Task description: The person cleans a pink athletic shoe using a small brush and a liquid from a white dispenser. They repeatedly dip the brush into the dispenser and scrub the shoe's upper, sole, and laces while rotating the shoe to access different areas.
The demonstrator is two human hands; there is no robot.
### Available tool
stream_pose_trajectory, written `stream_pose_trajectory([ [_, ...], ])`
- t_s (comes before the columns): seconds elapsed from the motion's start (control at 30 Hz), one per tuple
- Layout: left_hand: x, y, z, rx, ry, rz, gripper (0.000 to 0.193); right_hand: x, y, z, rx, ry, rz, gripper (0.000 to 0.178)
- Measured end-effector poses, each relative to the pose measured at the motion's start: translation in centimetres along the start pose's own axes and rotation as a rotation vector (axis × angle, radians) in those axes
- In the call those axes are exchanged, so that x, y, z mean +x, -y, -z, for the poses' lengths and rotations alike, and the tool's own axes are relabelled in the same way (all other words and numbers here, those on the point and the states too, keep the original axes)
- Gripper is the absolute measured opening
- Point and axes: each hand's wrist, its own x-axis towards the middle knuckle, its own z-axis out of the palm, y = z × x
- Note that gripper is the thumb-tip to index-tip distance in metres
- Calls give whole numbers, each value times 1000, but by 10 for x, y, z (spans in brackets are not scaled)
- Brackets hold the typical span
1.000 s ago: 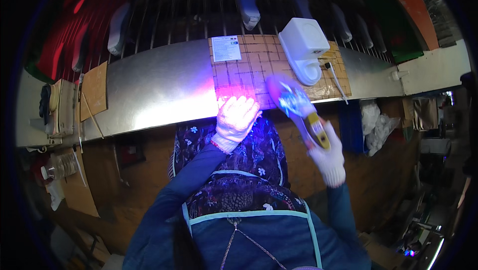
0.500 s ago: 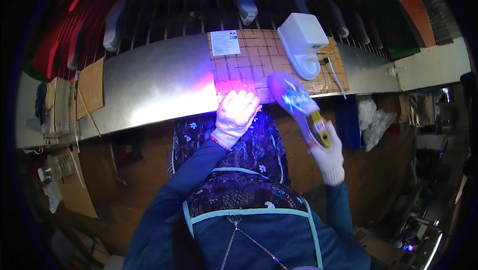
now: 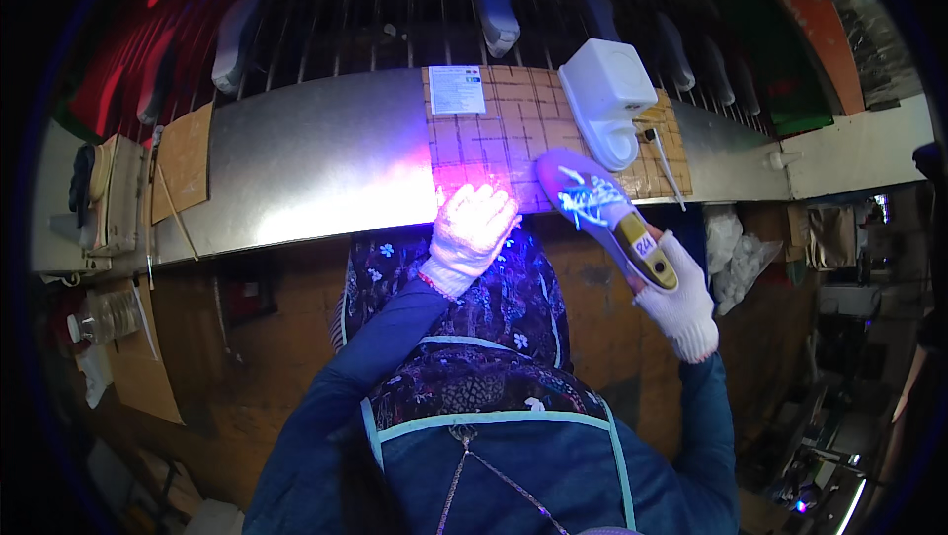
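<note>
My right hand [image 3: 679, 303], in a white knit glove, grips a low shoe [image 3: 591, 197] by its heel end. Blue-white laces cross the shoe's upper, and a yellow shoe last [image 3: 647, 251] fills its opening. The toe points up and left, over the bench's near edge. To the left, my left hand [image 3: 472, 234], gloved the same, is lit bright pink-white at the edge of the brown cardboard [image 3: 523, 135]. Its fingers are curled close together. Glare hides whatever may be in them.
A white plastic dispenser [image 3: 610, 91] stands on the cardboard, with a small brush [image 3: 668, 168] beside it and a printed sheet [image 3: 457, 90] to its left. Bare metal bench [image 3: 306, 140] runs left. Behind, several shoes [image 3: 497, 7] lie on a rack of rods.
The shoe has turned slightly in my right hand, so more of the last's top shows. That hand has shifted a little right. My left hand has barely moved.
</note>
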Motion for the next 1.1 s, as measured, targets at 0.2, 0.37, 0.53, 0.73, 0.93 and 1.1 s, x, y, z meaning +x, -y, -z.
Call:
stream_pose_trajectory([
  [0.2, 0, 1, 2, -30, 11, 25, 29, -16, 20, 12, 95, 20, -141, 59],
  [0.37, 0, 2, 3, -17, 17, 8, 29, 2, 20, 8, 139, 58, -67, 57],
  [0.53, -2, 2, 0, -49, 30, 38, 30, -18, 18, 11, 106, -18, -171, 56],
  [0.73, -5, 2, 0, -9, 10, 21, 32, 34, 3, -39, 274, 6, -19, 55],
  [0.93, -4, 2, 2, -39, 19, 32, 29, -38, -24, -53, 374, -134, -130, 63],
  [1.1, -3, 4, 3, -16, -3, -33, 30, 3, -19, -76, 645, -105, -231, 57],
])
